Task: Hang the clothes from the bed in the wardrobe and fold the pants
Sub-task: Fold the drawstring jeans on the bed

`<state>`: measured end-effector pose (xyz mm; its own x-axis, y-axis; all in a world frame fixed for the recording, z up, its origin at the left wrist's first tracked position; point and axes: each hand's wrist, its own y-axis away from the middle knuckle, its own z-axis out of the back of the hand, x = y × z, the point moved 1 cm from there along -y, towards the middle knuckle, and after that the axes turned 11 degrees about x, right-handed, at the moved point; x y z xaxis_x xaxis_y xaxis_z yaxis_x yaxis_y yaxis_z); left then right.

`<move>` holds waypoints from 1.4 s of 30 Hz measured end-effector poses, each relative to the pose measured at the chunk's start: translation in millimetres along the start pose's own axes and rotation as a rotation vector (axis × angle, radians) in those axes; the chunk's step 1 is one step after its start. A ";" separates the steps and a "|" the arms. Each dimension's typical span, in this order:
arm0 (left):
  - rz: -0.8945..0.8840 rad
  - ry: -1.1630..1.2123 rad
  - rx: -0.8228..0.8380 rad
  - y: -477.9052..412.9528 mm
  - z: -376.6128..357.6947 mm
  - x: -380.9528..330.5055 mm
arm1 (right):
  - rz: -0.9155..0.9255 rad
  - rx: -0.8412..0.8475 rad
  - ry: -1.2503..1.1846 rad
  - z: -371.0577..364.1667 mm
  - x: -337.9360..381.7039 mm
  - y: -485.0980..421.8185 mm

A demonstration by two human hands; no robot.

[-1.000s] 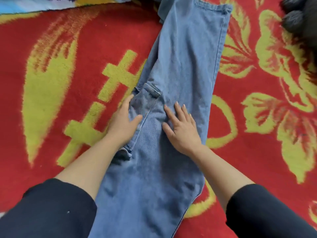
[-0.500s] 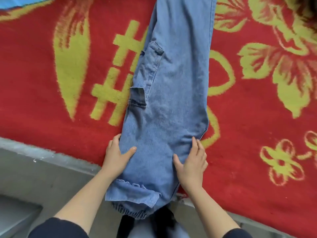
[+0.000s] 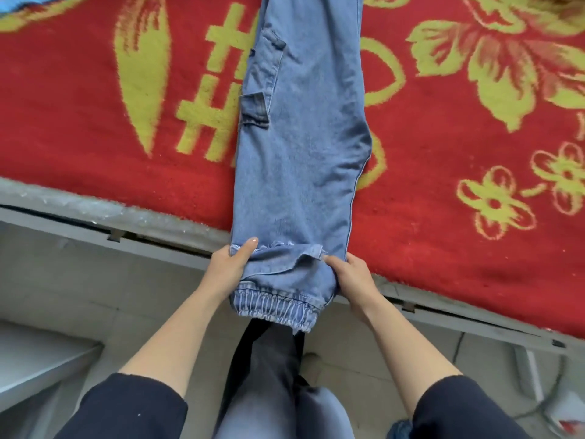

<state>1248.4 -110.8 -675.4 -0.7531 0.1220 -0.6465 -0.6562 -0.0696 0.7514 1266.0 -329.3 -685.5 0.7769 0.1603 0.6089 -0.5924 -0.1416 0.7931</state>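
Observation:
Blue denim pants [image 3: 300, 137] lie lengthwise on the bed, legs stacked, with the elastic cuffs [image 3: 272, 307] hanging over the near bed edge. My left hand [image 3: 229, 267] grips the left side of the legs just above the cuffs, thumb on top of the cloth. My right hand [image 3: 351, 274] grips the right side at the same height, fingers curled round the bunched fabric. The waist end runs out of view at the top.
The bed carries a red blanket [image 3: 459, 153] with yellow flower patterns. Its grey frame edge [image 3: 126, 239] runs across the view in front of me. Below are a tiled floor [image 3: 95, 296], a grey piece of furniture [image 3: 34, 359] at left, and my own legs.
Both hands slid down the pant legs from the knee area to the cuffs and now grip them. The view pulled back past the bed edge.

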 end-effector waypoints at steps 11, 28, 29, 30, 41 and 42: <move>0.410 -0.223 0.318 111.3 -37.8 95.5 | -0.403 0.309 0.268 31.6 -68.8 117.6; -0.015 0.383 0.232 -10.5 9.6 -198.0 | 0.119 -0.021 -0.239 64.5 189.3 -2.3; -0.004 0.400 0.219 -27.0 12.6 -212.6 | 0.115 -0.016 -0.245 64.3 206.0 -14.9; 0.005 0.418 0.203 -43.2 15.3 -226.9 | 0.112 -0.023 -0.250 62.8 222.6 -27.7; -0.086 0.316 0.217 -185.9 35.9 -370.0 | 0.183 -0.054 -0.389 82.2 350.6 -157.7; -0.094 0.308 0.213 -195.7 38.1 -380.7 | 0.191 -0.055 -0.373 83.3 362.2 -164.4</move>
<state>1665.4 -105.9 -571.3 -0.6901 -0.1872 -0.6991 -0.7231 0.1388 0.6766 1662.6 -329.3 -596.7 0.6703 -0.2296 0.7057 -0.7357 -0.0809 0.6724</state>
